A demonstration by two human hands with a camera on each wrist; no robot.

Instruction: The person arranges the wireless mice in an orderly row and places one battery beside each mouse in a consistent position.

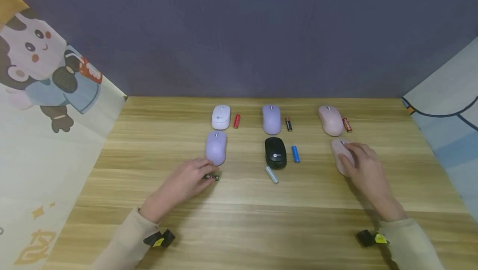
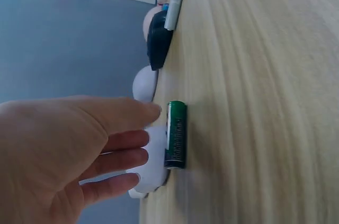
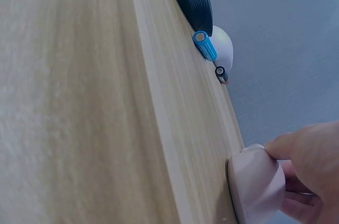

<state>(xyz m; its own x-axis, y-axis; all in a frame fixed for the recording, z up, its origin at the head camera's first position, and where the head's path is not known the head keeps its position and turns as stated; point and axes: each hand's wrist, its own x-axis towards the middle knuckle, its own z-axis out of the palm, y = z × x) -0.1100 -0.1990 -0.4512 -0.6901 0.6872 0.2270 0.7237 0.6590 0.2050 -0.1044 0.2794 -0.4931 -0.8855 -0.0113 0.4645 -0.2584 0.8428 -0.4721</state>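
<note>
My right hand (image 1: 367,174) grips a pale pink mouse (image 3: 257,181) at the right of the front row, thumb on one side and fingers on the other. A green and black battery (image 2: 176,134) lies on the table below a lavender mouse (image 1: 216,149) at the left. Around that battery my left hand (image 1: 188,176) is spread, fingertips close beside it but not gripping it. In the left wrist view those fingers (image 2: 119,173) look loosely extended, in front of the lavender mouse.
Between the hands are a black mouse (image 1: 275,152), a silver battery (image 1: 271,175) and a blue battery (image 1: 295,154). Behind stand a white mouse (image 1: 221,117), another lavender mouse (image 1: 271,119) and a pink mouse (image 1: 330,120), with a red battery (image 1: 237,121), a black battery (image 1: 288,124) and a dark red battery (image 1: 347,125).
</note>
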